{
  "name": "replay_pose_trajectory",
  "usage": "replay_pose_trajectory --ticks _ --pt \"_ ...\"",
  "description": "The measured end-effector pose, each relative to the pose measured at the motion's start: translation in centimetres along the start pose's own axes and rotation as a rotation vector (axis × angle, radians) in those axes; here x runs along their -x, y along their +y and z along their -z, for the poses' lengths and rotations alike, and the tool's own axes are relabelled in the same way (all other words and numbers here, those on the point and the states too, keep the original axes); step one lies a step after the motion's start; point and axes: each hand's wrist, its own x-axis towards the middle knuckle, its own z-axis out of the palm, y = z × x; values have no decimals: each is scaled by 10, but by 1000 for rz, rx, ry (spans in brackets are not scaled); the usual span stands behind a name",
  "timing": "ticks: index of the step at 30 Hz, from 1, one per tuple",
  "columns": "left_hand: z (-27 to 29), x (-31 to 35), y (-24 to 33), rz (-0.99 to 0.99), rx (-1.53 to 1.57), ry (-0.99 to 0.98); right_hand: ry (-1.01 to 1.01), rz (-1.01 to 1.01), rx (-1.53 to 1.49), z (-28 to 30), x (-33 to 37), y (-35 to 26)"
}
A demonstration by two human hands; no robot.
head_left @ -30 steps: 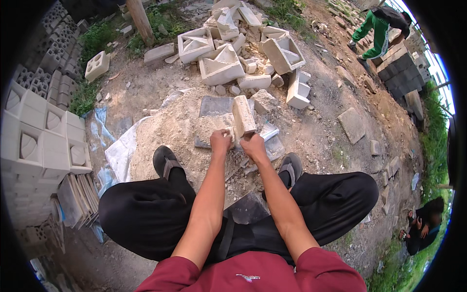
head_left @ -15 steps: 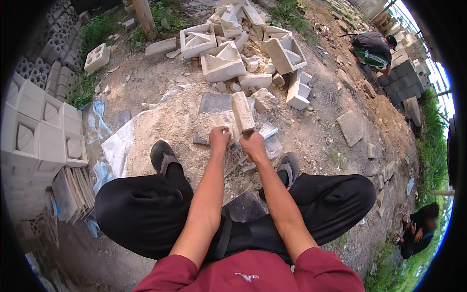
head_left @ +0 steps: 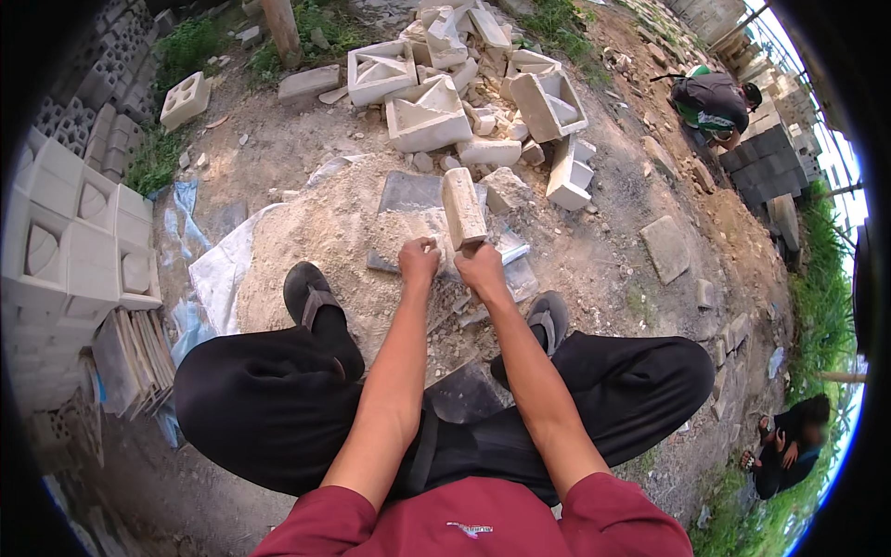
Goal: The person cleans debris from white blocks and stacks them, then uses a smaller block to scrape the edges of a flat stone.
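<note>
My right hand [head_left: 481, 267] is closed around the near end of a long, pale, dust-covered block [head_left: 463, 206]. Its grip end is hidden, so whether it has a handle I cannot tell. Just left of it, my left hand [head_left: 420, 260] is pinched on a small pale chip [head_left: 430, 246] above the dusty work spot. Under and beyond both hands lies a dark flat slab [head_left: 408, 192], partly covered in pale crumbs. A broken chunk [head_left: 508, 190] rests to the right of the block.
Pale rubble powder [head_left: 302, 227] spreads over a white sheet [head_left: 218, 278] at left. Broken hollow blocks [head_left: 427, 116] are heaped beyond. Stacked pale blocks [head_left: 83, 232] stand at far left. One person [head_left: 710, 102] bends at far right; another person [head_left: 789, 446] sits at lower right.
The long block's far end has risen slightly in my right hand. My left hand stays nearly in place, and the view has shifted a little.
</note>
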Motion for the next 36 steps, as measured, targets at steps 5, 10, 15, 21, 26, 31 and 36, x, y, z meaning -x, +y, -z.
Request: replay_pose_trajectory --ticks 5,10,15,21,26,31,36 --pt "3 -1 3 35 132 29 277 140 -207 -20 3 6" --pt "4 -2 14 -11 43 18 25 37 -59 -15 -11 25" --pt "2 3 8 43 94 61 288 111 -334 -1 8 -8" --pt "0 4 16 93 136 12 199 82 -128 -17 6 15" --pt "0 3 10 68 128 52 102 113 -161 -6 -8 19" --pt "0 4 10 44 112 89 259 206 -413 2 1 -6" --pt "0 8 24 101 162 57 70 33 35 -10 1 19"
